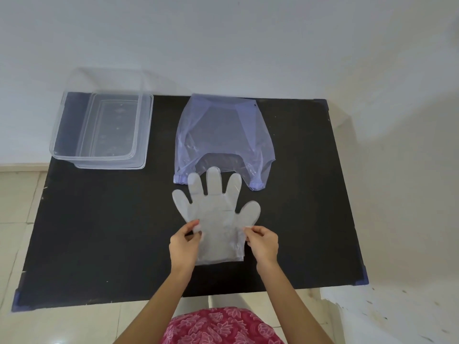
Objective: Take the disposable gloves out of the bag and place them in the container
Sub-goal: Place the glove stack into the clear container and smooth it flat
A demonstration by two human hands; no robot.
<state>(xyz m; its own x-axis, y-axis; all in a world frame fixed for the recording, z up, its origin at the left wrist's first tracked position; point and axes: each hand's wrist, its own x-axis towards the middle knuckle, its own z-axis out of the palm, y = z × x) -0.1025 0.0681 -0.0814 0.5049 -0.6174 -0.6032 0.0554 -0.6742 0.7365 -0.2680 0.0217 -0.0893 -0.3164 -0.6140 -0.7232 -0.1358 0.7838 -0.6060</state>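
Observation:
A clear disposable glove (215, 214) lies flat on the black table, fingers pointing away from me and overlapping the bag's mouth. My left hand (183, 247) pinches the glove's left cuff edge. My right hand (263, 244) pinches its right cuff edge. The pale blue see-through bag (223, 135) lies behind the glove, its open handles toward me. I cannot tell whether it holds more gloves. The clear rectangular container (99, 130) stands at the table's far left corner, with nothing in it.
The black table (99, 232) has blue taped corners and stands against a white wall. Pale floor tiles show to the left and in front of it. My pink patterned clothing (218, 326) shows at the bottom edge.

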